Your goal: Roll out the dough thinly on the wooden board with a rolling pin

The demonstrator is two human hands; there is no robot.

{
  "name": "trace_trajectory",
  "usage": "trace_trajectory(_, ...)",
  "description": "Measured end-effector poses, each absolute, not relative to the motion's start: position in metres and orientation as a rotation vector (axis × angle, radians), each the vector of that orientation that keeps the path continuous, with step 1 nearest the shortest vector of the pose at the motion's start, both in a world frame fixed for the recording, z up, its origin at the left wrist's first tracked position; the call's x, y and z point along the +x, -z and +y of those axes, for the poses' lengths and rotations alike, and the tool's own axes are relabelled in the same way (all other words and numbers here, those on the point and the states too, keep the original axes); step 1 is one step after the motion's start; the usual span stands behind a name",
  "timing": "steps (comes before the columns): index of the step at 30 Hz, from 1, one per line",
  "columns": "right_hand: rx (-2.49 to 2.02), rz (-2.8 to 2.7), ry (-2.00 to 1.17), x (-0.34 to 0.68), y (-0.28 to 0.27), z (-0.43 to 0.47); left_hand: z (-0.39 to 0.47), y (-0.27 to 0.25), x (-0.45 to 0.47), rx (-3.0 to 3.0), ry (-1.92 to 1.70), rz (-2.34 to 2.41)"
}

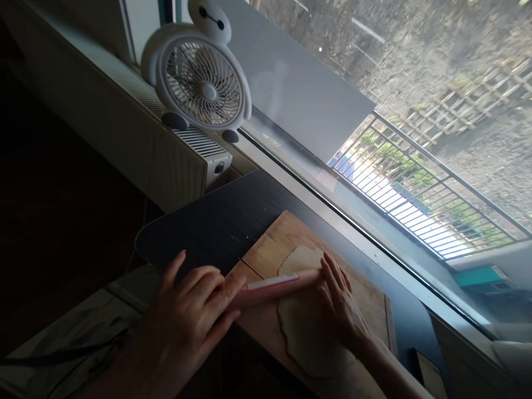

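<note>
A pinkish rolling pin with a white label strip lies across a thin sheet of dough. Under the dough is a wooden board. My left hand holds the pin's left end, its index finger and thumb at the tip and one outer finger raised. At the other end, my right hand straddles the pin, fingers laid long over it and the thumb on the near side. The dough extends on both sides of the pin, its edge uneven. My right hand and forearm hide part of the dough.
The board rests on a dark table beside a window. A phone-like dark slab lies near the table's right end. Beyond the left corner, a white fan stands on a radiator. A railing shows outside.
</note>
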State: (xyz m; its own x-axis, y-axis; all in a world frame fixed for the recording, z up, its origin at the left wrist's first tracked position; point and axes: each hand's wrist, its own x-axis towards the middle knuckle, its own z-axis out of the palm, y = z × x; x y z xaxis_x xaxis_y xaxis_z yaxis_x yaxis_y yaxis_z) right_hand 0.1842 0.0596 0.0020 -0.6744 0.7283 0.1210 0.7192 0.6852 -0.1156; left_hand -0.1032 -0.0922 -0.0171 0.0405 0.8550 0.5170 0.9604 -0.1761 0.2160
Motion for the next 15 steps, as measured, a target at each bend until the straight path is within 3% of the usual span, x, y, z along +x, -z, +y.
trace_trajectory(7, -1.418, -2.747, -0.183, 0.053, -0.029, 0.144, -0.084, 0.007, -0.118, -1.974, 0.714, -2.027)
trace_trajectory(15, -0.925, -2.818, 0.039, 0.193, -0.019, 0.036, -0.154, 0.038, -0.078, -2.268, 0.899, -1.742)
